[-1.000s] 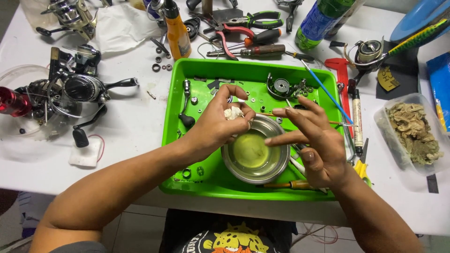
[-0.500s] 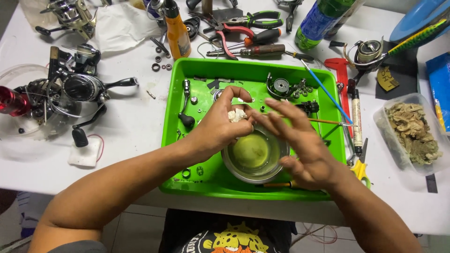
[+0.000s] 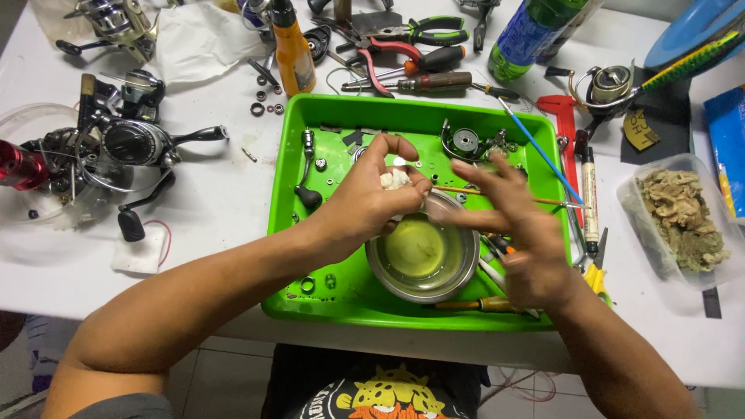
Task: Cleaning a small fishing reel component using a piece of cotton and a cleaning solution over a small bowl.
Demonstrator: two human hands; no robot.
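Observation:
My left hand [image 3: 371,195] is closed around a small white wad of cloth or tissue [image 3: 395,179], held over the far rim of a metal bowl [image 3: 423,256] of yellowish liquid. My right hand [image 3: 516,229] hovers just right of it, blurred, its fingers spread toward the wad; a tiny part may be pinched at the fingertips, but the blur hides it. The bowl stands in a bright green tray [image 3: 341,302] scattered with small reel parts, a reel body [image 3: 466,142] and thin brushes [image 3: 497,195].
Left of the tray lie disassembled fishing reels [image 3: 128,143] and a red spool [image 3: 19,167]. Behind it are an orange oil bottle [image 3: 293,50], pliers [image 3: 411,35], screwdrivers and a green bottle [image 3: 535,31]. A clear tub of dirty wads [image 3: 683,213] sits at right.
My right hand has risen from the bowl's right side and swung up-left toward the wad in my left hand. My left hand has stayed almost still.

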